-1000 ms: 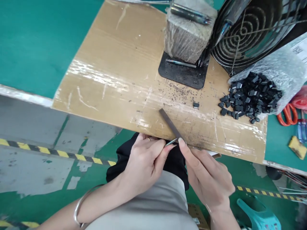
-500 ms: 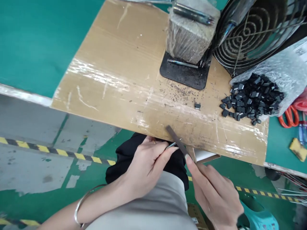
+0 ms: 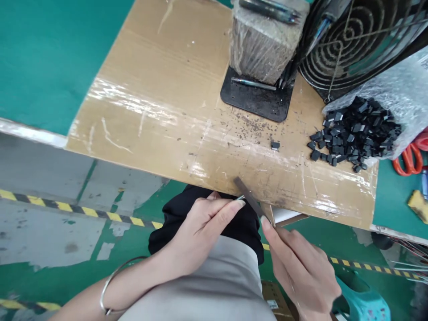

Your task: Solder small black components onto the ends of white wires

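My left hand point(image 3: 212, 227) is closed, pinching a thin metal rod point(image 3: 240, 198) between thumb and fingers just off the front edge of the table. Only the rod's short end shows; the remainder is hidden in the hand. In my right hand point(image 3: 299, 263) is a flat, dark metal file point(image 3: 249, 196), gripped with the thumb laid along it. The file slants up to the left, and its blade lies against or very close to the rod's end; contact cannot be made out for certain. Its far tip reaches over the edge of the cardboard sheet point(image 3: 160, 129).
A plastic-wrapped block point(image 3: 267, 44) with metal tubes on top stands on a black base plate point(image 3: 256, 104). Beside it are a soldering iron point(image 3: 323, 31) and a fan point(image 3: 347, 49). Small black connectors point(image 3: 357, 129) spill from a bubble-wrap bag point(image 3: 411, 89). Red-handled scissors point(image 3: 408, 160) lie at right.
Less of the rod sticks out of my left hand, and its angle has altered slightly. The file stays against or near it, its tip shifted a little. The whole view has moved slightly.
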`<state>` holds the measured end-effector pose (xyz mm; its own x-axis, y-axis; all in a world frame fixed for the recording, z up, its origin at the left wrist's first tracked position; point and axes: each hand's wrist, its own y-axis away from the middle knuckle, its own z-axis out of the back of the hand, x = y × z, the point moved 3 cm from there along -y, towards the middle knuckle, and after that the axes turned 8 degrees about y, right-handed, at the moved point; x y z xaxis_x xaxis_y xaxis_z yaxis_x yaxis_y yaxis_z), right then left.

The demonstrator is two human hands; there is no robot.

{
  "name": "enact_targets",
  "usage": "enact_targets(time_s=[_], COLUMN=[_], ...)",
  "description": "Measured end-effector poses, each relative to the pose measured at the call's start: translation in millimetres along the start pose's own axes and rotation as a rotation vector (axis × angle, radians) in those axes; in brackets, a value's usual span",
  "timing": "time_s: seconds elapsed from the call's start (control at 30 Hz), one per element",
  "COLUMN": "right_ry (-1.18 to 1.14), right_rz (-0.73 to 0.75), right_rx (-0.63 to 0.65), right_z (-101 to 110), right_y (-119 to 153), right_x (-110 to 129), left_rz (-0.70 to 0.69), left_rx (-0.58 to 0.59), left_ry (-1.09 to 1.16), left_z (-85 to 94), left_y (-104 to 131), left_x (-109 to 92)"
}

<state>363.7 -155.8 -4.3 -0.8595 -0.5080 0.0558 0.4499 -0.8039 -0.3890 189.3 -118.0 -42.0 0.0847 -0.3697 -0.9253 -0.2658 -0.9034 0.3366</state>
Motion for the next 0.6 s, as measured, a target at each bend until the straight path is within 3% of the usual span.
enact_targets(time_s=[0.13, 0.3, 0.5, 0.6], right_ry=[-0.049, -0.013, -0.053, -0.046], right_rz=[0.035, -0.019, 0.030, 0.007], right_rx=[0.004, 0.004, -0.005, 0.001], right_z=[-7, -1, -11, -8], right_y=[-9, 1, -12, -3], right_x=[0, 0, 0, -1], left_rz=[0.075, 0.122, 0.155, 0.160], left_rx=[0.017, 0.026, 0.015, 0.013], left_ry=[0.075, 0.130, 0.138, 0.144], left_z=[0.0, 0.8, 3.0, 2.8], left_y=[0, 0, 1, 1], left_x=[2, 5, 11, 10])
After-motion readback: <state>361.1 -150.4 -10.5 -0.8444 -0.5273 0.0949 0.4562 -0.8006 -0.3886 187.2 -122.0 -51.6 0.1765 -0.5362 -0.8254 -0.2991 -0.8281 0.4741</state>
